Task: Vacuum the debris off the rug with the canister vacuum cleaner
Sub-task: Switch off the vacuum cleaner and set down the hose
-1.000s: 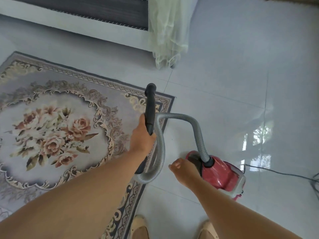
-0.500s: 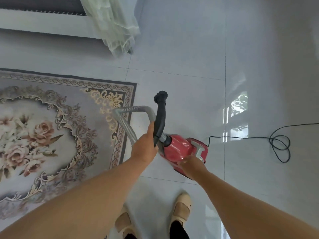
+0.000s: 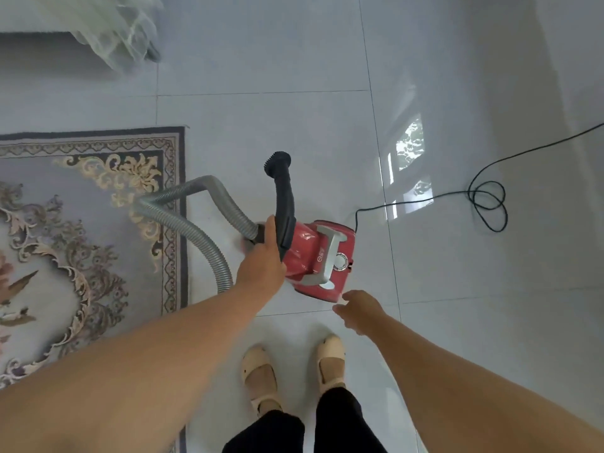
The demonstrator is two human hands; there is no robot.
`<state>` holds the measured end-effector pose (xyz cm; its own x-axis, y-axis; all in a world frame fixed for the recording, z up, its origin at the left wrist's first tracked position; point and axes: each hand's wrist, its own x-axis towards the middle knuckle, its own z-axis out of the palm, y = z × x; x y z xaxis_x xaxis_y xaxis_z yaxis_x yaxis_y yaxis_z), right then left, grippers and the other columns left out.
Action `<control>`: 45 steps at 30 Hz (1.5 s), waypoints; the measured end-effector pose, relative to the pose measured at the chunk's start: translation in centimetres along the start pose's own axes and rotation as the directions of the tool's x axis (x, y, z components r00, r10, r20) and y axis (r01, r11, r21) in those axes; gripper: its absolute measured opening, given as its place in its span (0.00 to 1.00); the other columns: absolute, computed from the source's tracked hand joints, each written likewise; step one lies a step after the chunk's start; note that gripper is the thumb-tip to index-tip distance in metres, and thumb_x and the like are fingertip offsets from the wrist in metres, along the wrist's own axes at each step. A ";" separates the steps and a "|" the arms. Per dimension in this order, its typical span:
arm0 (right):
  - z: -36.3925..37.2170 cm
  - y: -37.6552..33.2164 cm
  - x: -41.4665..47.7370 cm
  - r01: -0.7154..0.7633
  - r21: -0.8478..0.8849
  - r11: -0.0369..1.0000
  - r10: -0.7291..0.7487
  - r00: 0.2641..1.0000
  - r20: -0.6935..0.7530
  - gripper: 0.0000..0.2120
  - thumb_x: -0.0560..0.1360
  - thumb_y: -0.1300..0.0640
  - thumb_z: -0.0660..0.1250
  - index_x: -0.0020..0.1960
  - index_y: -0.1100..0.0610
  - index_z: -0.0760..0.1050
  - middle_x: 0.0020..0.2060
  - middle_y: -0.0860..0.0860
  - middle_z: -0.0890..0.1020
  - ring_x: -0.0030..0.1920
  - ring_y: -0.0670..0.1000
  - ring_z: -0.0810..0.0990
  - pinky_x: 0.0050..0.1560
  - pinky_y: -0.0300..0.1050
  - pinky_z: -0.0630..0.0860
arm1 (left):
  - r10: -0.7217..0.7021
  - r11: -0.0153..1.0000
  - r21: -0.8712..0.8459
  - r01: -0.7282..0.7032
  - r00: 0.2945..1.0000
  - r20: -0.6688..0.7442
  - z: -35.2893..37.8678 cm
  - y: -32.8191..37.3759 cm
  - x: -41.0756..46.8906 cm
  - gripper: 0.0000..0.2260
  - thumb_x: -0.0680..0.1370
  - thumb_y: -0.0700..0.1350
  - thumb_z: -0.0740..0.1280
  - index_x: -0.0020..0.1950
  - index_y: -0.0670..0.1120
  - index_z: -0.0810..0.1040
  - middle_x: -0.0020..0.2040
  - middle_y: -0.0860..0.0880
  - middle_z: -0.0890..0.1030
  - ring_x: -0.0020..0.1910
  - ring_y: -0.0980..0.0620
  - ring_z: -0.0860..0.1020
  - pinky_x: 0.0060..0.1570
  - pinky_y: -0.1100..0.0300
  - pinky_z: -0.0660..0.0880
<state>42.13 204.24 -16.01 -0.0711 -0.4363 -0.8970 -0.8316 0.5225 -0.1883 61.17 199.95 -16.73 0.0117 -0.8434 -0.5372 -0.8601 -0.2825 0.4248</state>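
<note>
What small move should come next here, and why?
Probably swing the black nozzle left and down onto the rug. The left hand grips it, but its tip points over bare tile, away from the rug. The red canister stands on the tile beside the rug's edge, and the right hand hangs open, holding nothing.

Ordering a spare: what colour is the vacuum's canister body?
The canister body is red, with a grey carry handle, seen best in the head view.
</note>
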 end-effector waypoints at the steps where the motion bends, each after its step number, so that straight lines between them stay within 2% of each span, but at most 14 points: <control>1: 0.9 1.0 1.0 -0.011 0.036 0.999 0.011 1.000 -0.008 0.18 0.79 0.58 0.62 0.68 0.60 0.72 0.58 0.56 0.80 0.56 0.55 0.79 0.49 0.41 0.75 | 0.008 1.000 0.021 -0.009 1.000 0.014 1.5 -0.4 0.4 0.40 0.77 0.40 0.65 0.79 0.50 0.39 0.54 0.41 0.77 0.45 0.43 0.79 0.42 0.50 0.77; 3: 1.3 1.3 1.5 -0.008 0.059 0.998 0.008 1.000 -0.007 0.22 0.78 0.58 0.63 0.72 0.57 0.68 0.60 0.56 0.80 0.59 0.56 0.80 0.41 0.37 0.72 | 0.006 0.999 0.033 -0.007 1.000 0.021 2.1 -0.7 0.7 0.40 0.78 0.40 0.64 0.79 0.50 0.39 0.57 0.40 0.76 0.47 0.42 0.79 0.41 0.52 0.74; 5: 2.2 2.0 2.5 -0.015 0.074 0.997 0.014 1.000 0.016 0.26 0.77 0.59 0.62 0.75 0.52 0.64 0.56 0.55 0.82 0.55 0.55 0.83 0.36 0.36 0.71 | 0.027 0.999 0.022 -0.028 0.999 0.032 3.4 -1.1 1.0 0.40 0.78 0.39 0.64 0.79 0.50 0.38 0.60 0.39 0.74 0.49 0.42 0.79 0.42 0.52 0.74; 9: 4.1 2.5 4.5 -0.035 0.033 0.999 0.032 0.995 0.095 0.35 0.78 0.59 0.62 0.78 0.45 0.50 0.47 0.55 0.84 0.41 0.53 0.86 0.40 0.42 0.81 | 0.072 0.995 -0.065 -0.072 0.997 -0.002 5.9 -2.2 1.2 0.42 0.78 0.37 0.64 0.79 0.53 0.37 0.65 0.39 0.73 0.49 0.43 0.80 0.48 0.47 0.79; 13: 5.7 3.2 6.7 0.025 -0.148 0.989 -0.013 0.997 0.080 0.40 0.77 0.57 0.61 0.78 0.42 0.38 0.43 0.53 0.83 0.40 0.52 0.84 0.49 0.51 0.82 | 0.064 0.993 -0.091 -0.069 0.997 -0.053 7.4 -2.9 1.2 0.42 0.78 0.40 0.65 0.78 0.53 0.36 0.61 0.41 0.76 0.46 0.44 0.80 0.48 0.48 0.79; 21: 7.2 4.1 10.0 0.090 -0.316 0.945 -0.091 0.996 0.011 0.45 0.77 0.60 0.61 0.77 0.42 0.31 0.44 0.52 0.78 0.38 0.53 0.83 0.41 0.46 0.80 | 0.006 0.999 -0.035 -0.007 0.999 -0.046 11.9 -3.0 3.0 0.43 0.78 0.40 0.65 0.77 0.56 0.33 0.58 0.40 0.76 0.44 0.44 0.81 0.46 0.46 0.80; 26: 8.2 3.6 10.7 0.036 -0.436 0.899 -0.029 0.999 0.022 0.49 0.77 0.62 0.62 0.76 0.46 0.25 0.61 0.58 0.79 0.42 0.54 0.84 0.40 0.45 0.77 | 0.000 1.000 0.000 0.000 0.998 -0.056 13.7 -2.1 3.7 0.42 0.79 0.43 0.64 0.77 0.55 0.33 0.54 0.41 0.78 0.44 0.44 0.81 0.46 0.47 0.80; 29: 8.5 2.6 11.2 0.004 -0.495 0.869 0.012 0.999 0.029 0.48 0.76 0.65 0.62 0.76 0.55 0.25 0.63 0.55 0.78 0.49 0.54 0.83 0.42 0.45 0.73 | 0.025 0.997 0.074 -0.023 0.999 -0.033 14.7 -1.8 4.1 0.41 0.80 0.44 0.63 0.77 0.54 0.33 0.54 0.41 0.77 0.45 0.45 0.80 0.44 0.49 0.79; 33: 9.3 1.6 11.5 -0.022 -0.366 0.930 0.050 0.997 0.065 0.50 0.77 0.59 0.63 0.74 0.57 0.22 0.42 0.51 0.81 0.44 0.51 0.84 0.37 0.43 0.72 | 0.043 0.989 0.146 -0.039 0.999 -0.026 15.1 -1.7 3.9 0.41 0.80 0.44 0.63 0.77 0.54 0.32 0.52 0.42 0.78 0.40 0.49 0.79 0.42 0.53 0.78; 35: 9.2 2.2 11.2 0.008 -0.247 0.969 -0.003 1.000 0.022 0.48 0.77 0.56 0.63 0.76 0.54 0.26 0.42 0.51 0.81 0.41 0.52 0.84 0.43 0.45 0.78 | 0.041 0.991 0.131 -0.040 0.999 -0.001 14.9 -1.7 3.5 0.43 0.79 0.42 0.64 0.77 0.54 0.32 0.51 0.42 0.78 0.38 0.50 0.78 0.41 0.53 0.77; 37: 8.8 3.0 10.6 0.045 -0.130 0.990 -0.063 0.989 -0.132 0.38 0.78 0.55 0.61 0.78 0.50 0.40 0.48 0.52 0.81 0.41 0.53 0.83 0.45 0.47 0.79 | 0.037 0.992 0.118 -0.038 0.999 0.009 14.8 -2.0 3.2 0.43 0.78 0.40 0.64 0.77 0.55 0.32 0.51 0.42 0.78 0.38 0.48 0.79 0.40 0.52 0.79; 39: 7.9 3.2 10.3 0.027 0.022 0.999 -0.020 0.958 -0.286 0.24 0.79 0.55 0.59 0.72 0.50 0.56 0.50 0.53 0.81 0.43 0.55 0.82 0.45 0.47 0.78 | 0.034 0.994 0.104 -0.034 0.999 -0.003 14.8 -1.9 2.9 0.43 0.78 0.39 0.64 0.77 0.55 0.32 0.52 0.41 0.78 0.39 0.46 0.79 0.40 0.51 0.78; 41: 6.8 2.7 10.3 0.005 0.150 0.989 0.046 0.942 -0.333 0.16 0.80 0.51 0.58 0.67 0.50 0.61 0.47 0.53 0.82 0.43 0.56 0.83 0.47 0.51 0.80 | 0.018 0.996 0.093 -0.018 1.000 0.001 14.7 -1.7 2.5 0.43 0.78 0.39 0.64 0.77 0.55 0.32 0.53 0.41 0.77 0.40 0.46 0.79 0.39 0.53 0.77; 45: 4.2 0.7 10.2 0.044 0.166 0.985 0.022 0.928 -0.372 0.16 0.82 0.45 0.53 0.64 0.54 0.67 0.49 0.55 0.81 0.46 0.56 0.81 0.43 0.48 0.76 | 0.015 0.998 0.054 -0.015 1.000 0.009 14.7 -1.8 2.0 0.44 0.78 0.39 0.64 0.76 0.56 0.31 0.55 0.41 0.76 0.41 0.46 0.80 0.41 0.51 0.78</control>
<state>43.12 203.22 -26.93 -0.2890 -0.6663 -0.6874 -0.7308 0.6174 -0.2912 55.21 205.51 -29.31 -0.0059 -0.8431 -0.5377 -0.8864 -0.2445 0.3931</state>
